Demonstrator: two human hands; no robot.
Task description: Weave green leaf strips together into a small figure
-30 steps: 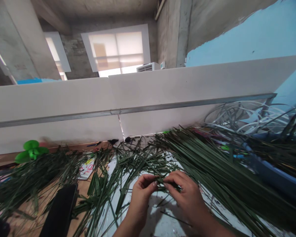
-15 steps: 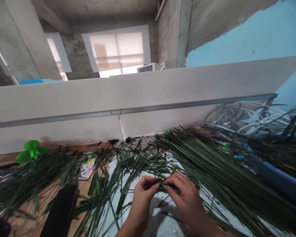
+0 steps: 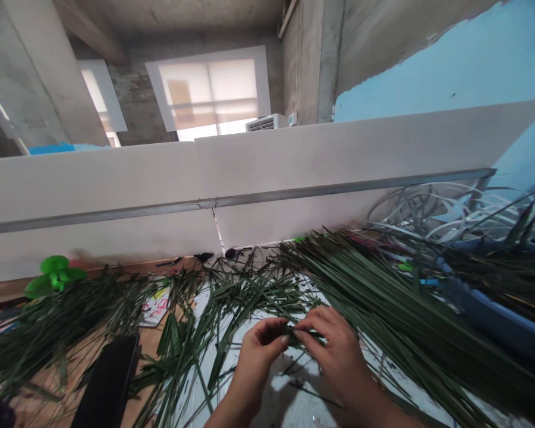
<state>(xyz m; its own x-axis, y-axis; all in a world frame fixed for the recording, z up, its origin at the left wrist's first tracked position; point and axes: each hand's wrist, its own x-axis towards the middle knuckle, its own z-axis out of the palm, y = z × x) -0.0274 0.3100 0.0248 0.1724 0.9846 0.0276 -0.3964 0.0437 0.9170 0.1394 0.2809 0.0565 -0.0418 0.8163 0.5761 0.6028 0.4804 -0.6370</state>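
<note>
My left hand [image 3: 259, 355] and my right hand [image 3: 334, 345] meet over a white work surface [image 3: 276, 416], pinching a small dark green piece of leaf strip [image 3: 292, 334] between thumbs and fingers. Most of that piece is hidden by the fingertips, so its exact shape does not show. Loose cut leaf strips [image 3: 254, 291] lie scattered just beyond and to the left of my hands. On the right, close to my right hand, a thick bundle of long green leaves [image 3: 374, 297] runs from the back toward the front right.
A black phone-like slab [image 3: 107, 383] lies at front left, near a heap of thin leaf strips [image 3: 84, 303] and a green propeller-shaped object [image 3: 54, 275]. A blue tub [image 3: 494, 309] with dark strips and coiled white bands [image 3: 419, 208] stand at right. A white partition [image 3: 267, 160] closes the back.
My right hand's fingers have shifted slightly on the leaf piece, while my left hand stays almost in place. The whole view has moved a little.
</note>
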